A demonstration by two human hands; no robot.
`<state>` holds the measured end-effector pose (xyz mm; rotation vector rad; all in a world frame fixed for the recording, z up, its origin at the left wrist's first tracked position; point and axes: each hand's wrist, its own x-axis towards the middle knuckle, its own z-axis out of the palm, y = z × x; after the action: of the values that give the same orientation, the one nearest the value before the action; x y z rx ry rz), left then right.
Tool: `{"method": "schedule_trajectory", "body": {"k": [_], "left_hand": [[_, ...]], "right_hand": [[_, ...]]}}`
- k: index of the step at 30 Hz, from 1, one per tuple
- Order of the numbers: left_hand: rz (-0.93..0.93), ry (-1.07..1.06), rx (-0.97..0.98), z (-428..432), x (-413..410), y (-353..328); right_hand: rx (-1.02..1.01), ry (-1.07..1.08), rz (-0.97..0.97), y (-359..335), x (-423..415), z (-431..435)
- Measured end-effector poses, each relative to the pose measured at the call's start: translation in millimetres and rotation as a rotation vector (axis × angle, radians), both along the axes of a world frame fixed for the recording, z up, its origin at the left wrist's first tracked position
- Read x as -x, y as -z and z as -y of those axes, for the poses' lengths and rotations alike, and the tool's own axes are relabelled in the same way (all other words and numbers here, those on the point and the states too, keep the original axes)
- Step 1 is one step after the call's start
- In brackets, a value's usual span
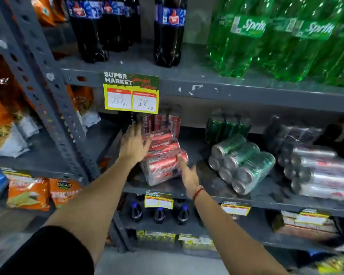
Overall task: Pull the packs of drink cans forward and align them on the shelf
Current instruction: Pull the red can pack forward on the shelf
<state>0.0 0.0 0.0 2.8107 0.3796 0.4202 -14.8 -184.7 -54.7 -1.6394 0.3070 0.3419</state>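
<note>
A shrink-wrapped pack of red cola cans (162,165) lies on its side on the grey middle shelf (213,190), turned at an angle. My left hand (134,144) rests flat against its upper left side, fingers spread. My right hand (188,171) touches its right front end with fingers extended. Neither hand is closed around the pack. More red cans (163,121) stand upright behind it. To the right lie a pack of green cans (244,163) and a pack of silver cans (320,171), both on their sides.
A yellow price tag (131,94) hangs from the shelf above, over the red cans. Dark cola bottles (168,30) and green Sprite bottles (282,40) fill the upper shelf. Snack bags (28,192) sit on the left rack. Small bottles (159,214) stand on the shelf below.
</note>
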Motion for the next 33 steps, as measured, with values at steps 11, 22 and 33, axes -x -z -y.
{"method": "schedule_trajectory", "body": {"k": [11,22,33], "left_hand": [[-0.385,0.054,0.070,1,-75,-4],[-0.106,-0.013,0.799,5,-52,7],[0.045,-0.039,1.066,7,-8,38]], "right_hand": [[-0.258,0.292,-0.131,11,-35,-35],[0.104,0.234,0.416,-29,-36,-27],[0.341,0.089,0.700,0,-5,-30]]}}
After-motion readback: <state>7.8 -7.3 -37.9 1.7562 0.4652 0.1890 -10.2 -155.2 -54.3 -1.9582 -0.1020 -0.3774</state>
